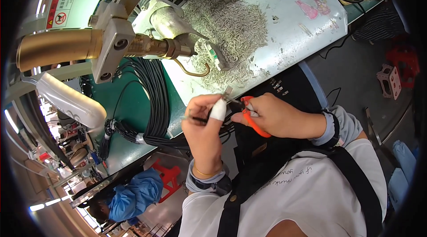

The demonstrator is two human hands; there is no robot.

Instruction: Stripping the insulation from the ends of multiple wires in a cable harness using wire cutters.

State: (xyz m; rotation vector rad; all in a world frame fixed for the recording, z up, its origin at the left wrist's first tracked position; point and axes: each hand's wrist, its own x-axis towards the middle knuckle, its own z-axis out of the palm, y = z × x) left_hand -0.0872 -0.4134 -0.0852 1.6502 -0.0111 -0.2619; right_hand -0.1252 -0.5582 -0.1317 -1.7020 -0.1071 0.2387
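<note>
My left hand [202,137] is closed round a thin black cable [198,119], with a white finger cover [218,110] on one finger. Just above those fingertips a small metal connector [228,91] sticks up; how it joins the cable is hidden. My right hand [281,114] grips pliers with orange handles [255,125]. Their jaws reach left to the connector, and whether they pinch it is too small to tell. Both hands are over my lap, in front of the table's near edge. A soldering iron with a brass-coloured body [149,46] is clamped above and left of them.
Heaps of small metal pieces [240,28] cover much of the pale tabletop [289,36]. Coiled black cable [153,99] lies on the green mat to the left, below a white lamp [71,99]. Farther back left, a person in blue [135,194] sits by a red stool [167,179].
</note>
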